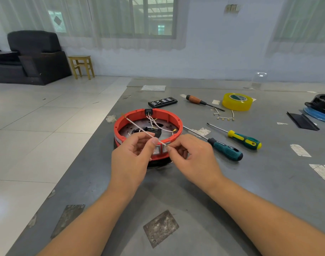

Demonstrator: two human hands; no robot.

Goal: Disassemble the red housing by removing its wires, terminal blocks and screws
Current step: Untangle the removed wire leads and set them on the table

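- The red housing (148, 126) sits on the grey table (232, 182) just in front of us, near its left edge, open side up, with a metal plate showing inside it.
- We hold one white wire (139, 128) stretched above the housing: our left hand (132, 156) pinches it between thumb and fingers, and our right hand (193, 156) pinches its near end between thumb and forefinger. Its far end reaches the housing's left rim; we cannot tell whether it is still fixed there.
- A black terminal block (148, 112) is still on the far wall, with several thin wires (158, 124) hanging from it into the housing.
- A few short wires (225, 118) already lie loose on the table past the housing, so we judge the job partly done, with the block, its wires and any screws left.
- Two green-handled screwdrivers (226, 150) lie to the right, a brown-handled one (196, 100) and a roll of yellow tape (237, 101) further back.
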